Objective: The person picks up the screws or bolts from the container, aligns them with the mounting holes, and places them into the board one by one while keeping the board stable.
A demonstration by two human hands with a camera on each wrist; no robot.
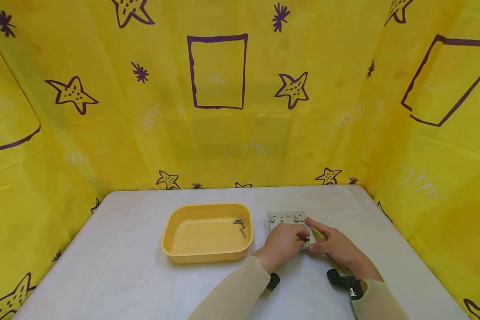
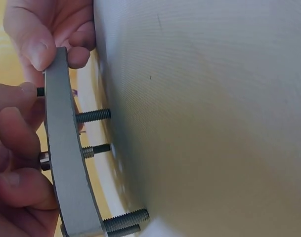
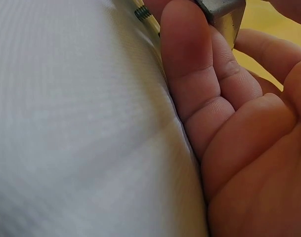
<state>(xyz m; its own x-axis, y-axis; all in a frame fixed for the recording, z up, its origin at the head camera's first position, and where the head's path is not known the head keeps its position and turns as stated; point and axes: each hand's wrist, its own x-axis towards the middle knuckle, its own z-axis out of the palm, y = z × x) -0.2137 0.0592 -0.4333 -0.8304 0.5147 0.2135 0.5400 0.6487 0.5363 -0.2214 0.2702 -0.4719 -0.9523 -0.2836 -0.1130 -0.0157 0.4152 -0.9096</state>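
Note:
A grey metal plate (image 1: 286,216) with holes and bolts lies at the right of the table, raised at a slant. My right hand (image 1: 338,246) grips its right edge between thumb and fingers. Over the plate's near part, my left hand (image 1: 284,242) pinches a small dark screw (image 2: 40,92) at its upper face. Several threaded bolts (image 2: 93,115) stick out of the underside in the left wrist view. In the right wrist view, the right hand's fingers (image 3: 190,64) curl by a corner of the plate (image 3: 227,17), mostly out of frame.
A yellow tray (image 1: 208,258) left of the plate holds several loose screws (image 1: 240,222) on its right side. White cloth (image 1: 116,249) covers the table. Yellow patterned curtains (image 1: 224,146) stand behind and on both sides. Each wrist carries a black camera mount (image 1: 344,282).

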